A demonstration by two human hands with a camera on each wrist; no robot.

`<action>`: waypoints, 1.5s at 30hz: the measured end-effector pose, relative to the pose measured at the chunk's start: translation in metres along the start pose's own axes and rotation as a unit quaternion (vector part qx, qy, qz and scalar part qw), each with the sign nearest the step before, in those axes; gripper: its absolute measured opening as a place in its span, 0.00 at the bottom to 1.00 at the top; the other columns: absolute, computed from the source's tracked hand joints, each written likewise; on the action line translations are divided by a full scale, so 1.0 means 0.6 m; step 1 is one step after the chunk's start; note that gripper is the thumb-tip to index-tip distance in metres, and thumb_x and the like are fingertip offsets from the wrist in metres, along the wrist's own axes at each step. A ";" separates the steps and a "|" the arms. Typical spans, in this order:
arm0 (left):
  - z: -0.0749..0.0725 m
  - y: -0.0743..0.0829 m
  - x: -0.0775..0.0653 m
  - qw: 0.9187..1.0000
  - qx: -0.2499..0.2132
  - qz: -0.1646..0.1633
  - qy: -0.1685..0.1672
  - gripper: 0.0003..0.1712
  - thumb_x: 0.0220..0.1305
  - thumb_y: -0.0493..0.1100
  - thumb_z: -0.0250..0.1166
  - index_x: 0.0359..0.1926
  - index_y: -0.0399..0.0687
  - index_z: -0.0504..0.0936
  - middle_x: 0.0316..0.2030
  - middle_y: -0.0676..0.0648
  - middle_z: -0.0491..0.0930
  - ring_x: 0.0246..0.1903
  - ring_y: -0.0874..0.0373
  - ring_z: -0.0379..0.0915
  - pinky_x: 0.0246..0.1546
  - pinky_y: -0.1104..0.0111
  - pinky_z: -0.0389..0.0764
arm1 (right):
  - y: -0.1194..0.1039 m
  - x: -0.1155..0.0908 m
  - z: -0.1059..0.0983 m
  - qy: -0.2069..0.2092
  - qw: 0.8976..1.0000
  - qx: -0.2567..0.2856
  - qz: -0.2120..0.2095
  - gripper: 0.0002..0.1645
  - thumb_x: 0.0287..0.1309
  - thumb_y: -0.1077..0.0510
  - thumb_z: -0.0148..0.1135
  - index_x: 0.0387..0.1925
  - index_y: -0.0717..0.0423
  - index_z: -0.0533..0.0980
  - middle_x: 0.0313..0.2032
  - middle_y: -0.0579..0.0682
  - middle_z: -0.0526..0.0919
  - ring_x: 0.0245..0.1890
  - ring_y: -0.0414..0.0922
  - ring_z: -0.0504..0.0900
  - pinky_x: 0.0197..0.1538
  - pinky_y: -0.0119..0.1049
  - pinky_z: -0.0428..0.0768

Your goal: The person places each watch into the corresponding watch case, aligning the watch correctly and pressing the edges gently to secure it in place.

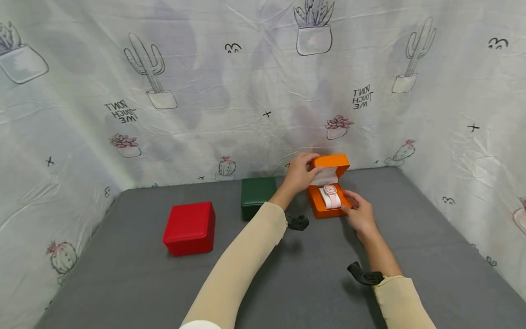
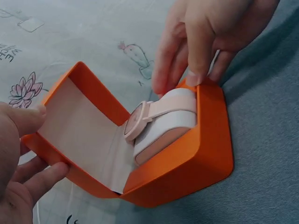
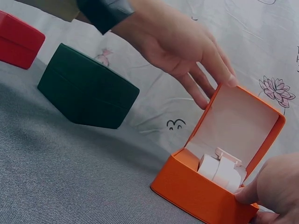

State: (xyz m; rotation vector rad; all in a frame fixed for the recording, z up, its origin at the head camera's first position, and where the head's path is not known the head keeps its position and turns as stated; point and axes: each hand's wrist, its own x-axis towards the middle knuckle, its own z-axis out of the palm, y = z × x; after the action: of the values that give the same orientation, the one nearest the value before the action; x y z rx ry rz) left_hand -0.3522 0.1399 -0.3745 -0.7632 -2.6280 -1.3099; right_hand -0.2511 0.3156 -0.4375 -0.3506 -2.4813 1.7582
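Observation:
An orange watch box (image 1: 327,213) stands with its lid (image 3: 243,114) raised, at the back right of the table. Inside it, a pale pink wristwatch (image 1: 330,191) is wrapped around a white cushion (image 2: 170,133). My left hand (image 1: 301,172) holds the lid by its left edge, the thumb on the inner side and the fingers behind. At the base's front right corner, my right hand (image 1: 361,214) grips the wall, thumb on the front rim and fingers along the side.
Left of the orange box stands a closed dark green box (image 1: 259,194). Farther left and nearer is a closed red box (image 1: 190,224). A cactus-printed white sheet (image 1: 246,91) hangs behind the grey tabletop (image 1: 304,283).

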 end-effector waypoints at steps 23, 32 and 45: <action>0.035 -0.014 -0.061 0.990 0.058 0.127 0.031 0.23 0.63 0.44 0.65 0.60 0.53 0.78 0.56 0.50 0.74 0.51 0.58 0.75 0.53 0.74 0.78 | 0.004 0.001 -0.007 -0.009 1.000 -0.007 0.006 0.32 0.67 0.67 0.52 0.71 0.63 0.59 0.71 0.62 0.60 0.73 0.57 0.56 0.71 0.51 0.62; 0.047 -0.031 -0.089 0.958 0.145 0.240 0.055 0.21 0.64 0.43 0.65 0.58 0.49 0.80 0.55 0.46 0.74 0.55 0.55 0.74 0.59 0.72 0.75 | 0.007 0.001 -0.012 -0.032 0.999 0.007 -0.009 0.30 0.71 0.68 0.39 0.73 0.64 0.53 0.72 0.62 0.57 0.74 0.55 0.55 0.72 0.51 0.60; 0.061 -0.046 -0.112 0.929 0.228 0.290 0.031 0.19 0.64 0.41 0.65 0.56 0.51 0.78 0.55 0.48 0.73 0.58 0.57 0.70 0.61 0.73 0.73 | -0.004 -0.005 -0.019 -0.048 0.989 0.133 0.040 0.45 0.70 0.32 0.20 0.76 0.55 0.36 0.75 0.61 0.46 0.75 0.57 0.49 0.75 0.53 0.51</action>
State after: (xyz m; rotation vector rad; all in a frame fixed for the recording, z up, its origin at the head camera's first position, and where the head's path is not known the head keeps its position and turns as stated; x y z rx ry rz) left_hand -0.3025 0.1280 -0.4382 -1.2424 -2.2426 -0.5311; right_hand -0.2462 0.3244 -0.4311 -0.3551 -2.2778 2.1543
